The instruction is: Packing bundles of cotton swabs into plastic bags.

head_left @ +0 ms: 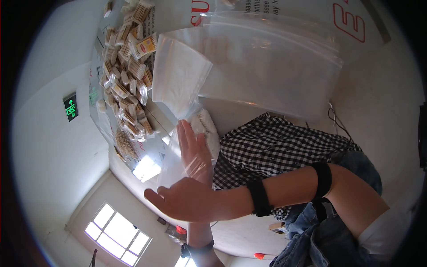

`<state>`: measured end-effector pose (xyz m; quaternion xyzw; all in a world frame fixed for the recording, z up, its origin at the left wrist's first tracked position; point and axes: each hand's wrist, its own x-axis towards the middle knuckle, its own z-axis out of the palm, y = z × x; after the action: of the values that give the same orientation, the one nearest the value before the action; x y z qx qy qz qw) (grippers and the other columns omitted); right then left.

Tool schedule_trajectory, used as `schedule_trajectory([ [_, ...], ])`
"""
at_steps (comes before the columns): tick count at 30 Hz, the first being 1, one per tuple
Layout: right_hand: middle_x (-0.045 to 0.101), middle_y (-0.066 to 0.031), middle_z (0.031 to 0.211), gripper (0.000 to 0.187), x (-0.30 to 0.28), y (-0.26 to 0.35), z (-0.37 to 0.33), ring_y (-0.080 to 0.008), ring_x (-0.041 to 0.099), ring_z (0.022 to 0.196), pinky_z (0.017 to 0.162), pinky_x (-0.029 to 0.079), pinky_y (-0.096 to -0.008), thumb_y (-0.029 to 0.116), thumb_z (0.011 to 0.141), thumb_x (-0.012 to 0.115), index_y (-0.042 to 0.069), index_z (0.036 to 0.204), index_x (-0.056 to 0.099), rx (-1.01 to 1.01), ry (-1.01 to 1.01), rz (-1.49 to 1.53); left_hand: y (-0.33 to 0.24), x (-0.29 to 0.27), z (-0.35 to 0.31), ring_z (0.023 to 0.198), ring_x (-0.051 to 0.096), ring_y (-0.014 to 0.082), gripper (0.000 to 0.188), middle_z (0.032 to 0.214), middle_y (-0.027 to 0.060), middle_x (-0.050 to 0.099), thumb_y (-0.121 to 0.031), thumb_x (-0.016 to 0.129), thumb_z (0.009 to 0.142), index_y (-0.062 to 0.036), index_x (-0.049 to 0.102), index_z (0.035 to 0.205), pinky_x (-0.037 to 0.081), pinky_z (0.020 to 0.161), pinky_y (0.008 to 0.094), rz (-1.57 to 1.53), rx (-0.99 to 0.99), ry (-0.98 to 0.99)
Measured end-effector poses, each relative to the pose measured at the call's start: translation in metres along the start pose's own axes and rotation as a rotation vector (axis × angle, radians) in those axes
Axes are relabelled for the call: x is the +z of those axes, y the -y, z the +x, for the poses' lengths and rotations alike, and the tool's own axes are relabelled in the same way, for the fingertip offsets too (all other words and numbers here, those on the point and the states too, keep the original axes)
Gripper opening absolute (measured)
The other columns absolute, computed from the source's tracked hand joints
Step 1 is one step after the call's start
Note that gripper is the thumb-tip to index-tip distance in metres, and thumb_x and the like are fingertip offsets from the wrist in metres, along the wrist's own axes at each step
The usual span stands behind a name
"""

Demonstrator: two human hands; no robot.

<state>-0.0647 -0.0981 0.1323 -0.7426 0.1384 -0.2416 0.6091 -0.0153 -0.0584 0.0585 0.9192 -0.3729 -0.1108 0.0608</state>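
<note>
The right arm comes in from the right side, bent at the elbow, with one black strap point(259, 198) at the wrist and another by the elbow. The right hand point(184, 202) points left, with its back to us. Its fingers look curled, but I cannot tell if they pinch anything.

The left arm comes up from the near side and goes behind the right hand. The left hand point(194, 153) points to the far side, with its fingers straight and not curled around anything.

A thin clear bag point(170, 168) is by both hands. It sits around the left hand and just beyond the right one. A white bundle point(207, 129) lies just right of the left fingers, at the far end of the bag.

To the far left is a pile of stick packs point(126, 84), with loose sticks point(126, 145) on its near side. A big clear bag point(275, 66) lies on the far right. A checkered cloth point(271, 147) is right of the hands.
</note>
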Motion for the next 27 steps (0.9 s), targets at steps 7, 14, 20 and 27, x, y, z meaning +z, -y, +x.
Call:
schedule_trajectory([
  [7,0.035,-0.0236,0.139,0.06,-0.044,-0.022,0.045,-0.0288,0.035,0.131,0.104,0.031,-0.0426,0.025,0.1,0.047,-0.003,0.145,0.019,0.525,0.133,-0.067,-0.004,-0.033,0.004,0.132,0.048,0.0326,0.046,0.141,0.0253,0.048,-0.014,0.05,0.101,0.0013,0.04,0.143,0.042,0.104,0.0361,0.024,0.038,0.107],
  [14,0.063,-0.0147,0.072,0.025,-0.087,-0.051,0.062,-0.0264,0.064,0.065,0.057,0.047,-0.0362,0.007,0.09,0.062,0.002,0.11,0.047,0.126,0.452,0.373,0.012,-0.065,-0.02,0.132,0.047,0.0312,0.045,0.139,0.022,0.049,-0.016,0.044,0.102,0.0025,0.037,0.143,0.04,0.105,0.0346,-0.392,-0.05,0.375],
  [20,0.061,-0.0098,0.069,0.023,-0.087,-0.041,0.057,-0.0178,0.059,0.062,0.056,0.044,-0.0317,0.006,0.09,0.062,0.0,0.108,0.049,-0.034,0.439,0.237,0.022,-0.051,-0.023,0.098,0.064,0.0284,0.04,0.107,0.0166,0.067,-0.002,0.065,0.086,0.0045,0.054,0.124,0.05,0.087,0.0351,-0.626,0.088,0.012],
  [27,0.062,-0.006,0.068,0.027,-0.109,-0.039,0.07,-0.0111,0.058,0.052,0.048,0.045,-0.0276,0.011,0.088,0.063,0.0,0.108,0.049,0.236,0.504,0.192,-0.022,-0.079,-0.08,0.075,0.054,0.0101,0.035,0.088,0.004,0.06,-0.009,0.067,0.092,0.0001,0.055,0.123,0.046,0.068,0.0245,-0.624,-0.435,-0.865],
])
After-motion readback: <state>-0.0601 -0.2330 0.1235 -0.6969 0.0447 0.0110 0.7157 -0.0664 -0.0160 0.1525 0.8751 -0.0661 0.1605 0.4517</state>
